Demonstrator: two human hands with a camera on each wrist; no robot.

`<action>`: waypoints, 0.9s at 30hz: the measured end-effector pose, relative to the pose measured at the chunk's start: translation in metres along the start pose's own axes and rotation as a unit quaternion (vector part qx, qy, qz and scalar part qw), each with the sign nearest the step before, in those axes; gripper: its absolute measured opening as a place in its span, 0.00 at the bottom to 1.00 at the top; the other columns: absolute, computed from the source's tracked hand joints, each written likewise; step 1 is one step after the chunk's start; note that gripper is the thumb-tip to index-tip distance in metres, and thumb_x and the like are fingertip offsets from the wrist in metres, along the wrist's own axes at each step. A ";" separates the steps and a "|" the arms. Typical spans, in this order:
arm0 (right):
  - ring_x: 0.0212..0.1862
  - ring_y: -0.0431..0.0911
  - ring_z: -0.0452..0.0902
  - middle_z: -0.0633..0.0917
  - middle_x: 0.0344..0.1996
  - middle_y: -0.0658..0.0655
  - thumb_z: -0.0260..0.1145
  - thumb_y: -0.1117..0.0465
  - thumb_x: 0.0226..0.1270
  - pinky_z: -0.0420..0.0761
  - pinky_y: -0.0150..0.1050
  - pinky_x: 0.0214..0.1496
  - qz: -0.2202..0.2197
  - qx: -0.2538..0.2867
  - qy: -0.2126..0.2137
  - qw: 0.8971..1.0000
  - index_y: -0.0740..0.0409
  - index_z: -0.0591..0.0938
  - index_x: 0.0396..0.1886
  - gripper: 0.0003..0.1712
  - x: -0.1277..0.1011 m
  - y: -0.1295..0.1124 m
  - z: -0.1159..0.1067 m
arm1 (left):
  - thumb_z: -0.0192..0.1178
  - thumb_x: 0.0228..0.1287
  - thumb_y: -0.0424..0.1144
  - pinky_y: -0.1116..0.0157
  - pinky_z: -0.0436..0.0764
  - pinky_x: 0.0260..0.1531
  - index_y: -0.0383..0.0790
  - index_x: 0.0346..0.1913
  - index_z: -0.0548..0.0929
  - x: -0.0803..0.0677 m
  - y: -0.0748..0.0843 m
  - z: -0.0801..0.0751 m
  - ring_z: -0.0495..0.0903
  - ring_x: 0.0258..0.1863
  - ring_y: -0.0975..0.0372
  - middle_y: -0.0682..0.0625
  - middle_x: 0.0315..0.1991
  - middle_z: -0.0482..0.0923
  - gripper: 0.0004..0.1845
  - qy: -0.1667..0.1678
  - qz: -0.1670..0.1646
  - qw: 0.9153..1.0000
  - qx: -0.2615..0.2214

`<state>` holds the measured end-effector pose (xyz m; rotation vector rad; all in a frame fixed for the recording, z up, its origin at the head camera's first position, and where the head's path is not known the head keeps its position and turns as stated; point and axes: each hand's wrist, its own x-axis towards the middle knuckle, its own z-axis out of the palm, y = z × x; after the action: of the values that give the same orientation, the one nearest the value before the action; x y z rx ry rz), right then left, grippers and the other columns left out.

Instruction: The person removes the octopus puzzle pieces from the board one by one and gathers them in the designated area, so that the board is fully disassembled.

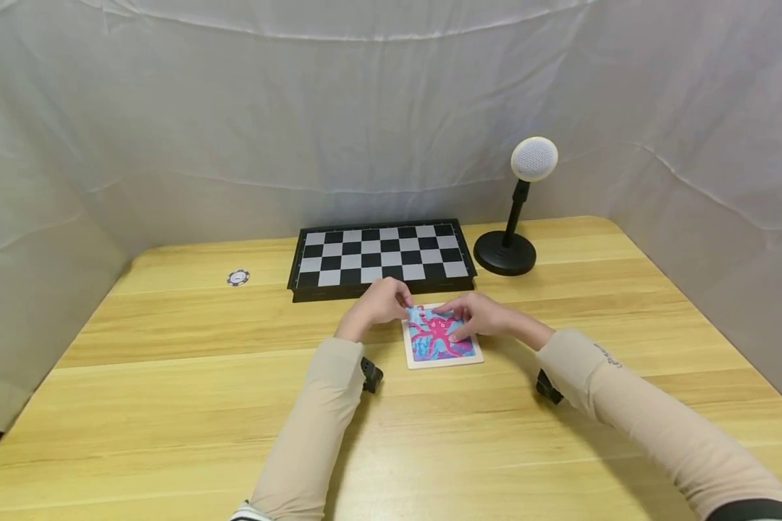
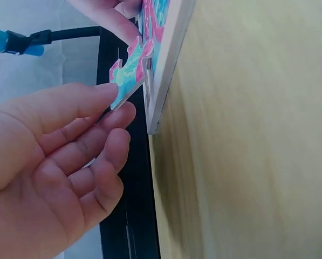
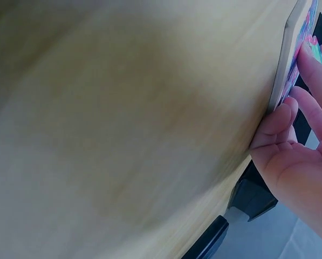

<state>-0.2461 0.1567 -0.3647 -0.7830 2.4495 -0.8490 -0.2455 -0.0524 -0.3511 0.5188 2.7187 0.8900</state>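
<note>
A square jigsaw puzzle [image 1: 438,347] with a pink octopus on a blue ground lies on the table in a pale frame. At its far left corner, my left hand [image 1: 379,300] pinches a loose puzzle piece [image 2: 128,75] between thumb and forefinger. In the left wrist view this piece is tilted, its pink and blue side showing, its edge close to the frame. My right hand [image 1: 482,315] rests on the puzzle's right side, thumb and forefinger spread over the picture. Other fingers of that hand touch the table beside the frame in the right wrist view.
Behind the puzzle is a black-framed checkered board [image 1: 381,257]. A round white microphone-like object on a black stand [image 1: 505,253] stands at the back right. A black-and-white poker chip [image 1: 237,277] lies at the back left. White cloth [image 1: 365,116] hangs around the table.
</note>
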 end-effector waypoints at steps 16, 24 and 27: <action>0.26 0.45 0.64 0.72 0.26 0.54 0.69 0.64 0.51 0.66 0.34 0.29 -0.005 0.003 0.002 1.000 0.64 0.74 0.55 0.29 0.000 0.001 0.001 | 0.61 0.52 0.26 0.71 0.75 0.24 0.32 0.30 0.82 -0.001 -0.003 0.002 0.75 0.24 0.60 0.47 0.27 0.79 0.02 0.022 -0.003 0.992 -0.128; 0.27 0.46 0.64 0.72 0.27 0.55 0.69 0.64 0.51 0.67 0.34 0.30 0.005 0.005 0.005 1.000 0.66 0.71 0.57 0.31 0.000 0.001 0.001 | 0.61 0.54 0.28 0.69 0.74 0.26 0.34 0.31 0.83 -0.003 -0.007 -0.002 0.76 0.25 0.59 0.48 0.27 0.79 0.02 0.037 -0.028 0.986 -0.158; 0.26 0.45 0.65 0.72 0.26 0.55 0.69 0.64 0.51 0.67 0.34 0.29 0.005 0.004 0.007 1.000 0.66 0.71 0.57 0.32 -0.001 0.001 0.001 | 0.61 0.54 0.28 0.69 0.74 0.26 0.34 0.31 0.83 -0.004 -0.010 -0.005 0.76 0.26 0.59 0.48 0.27 0.79 0.03 0.043 -0.034 0.986 -0.160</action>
<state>-0.2456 0.1574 -0.3662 -0.7635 2.4585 -0.8613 -0.2464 -0.0643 -0.3527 0.3257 2.5735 1.3240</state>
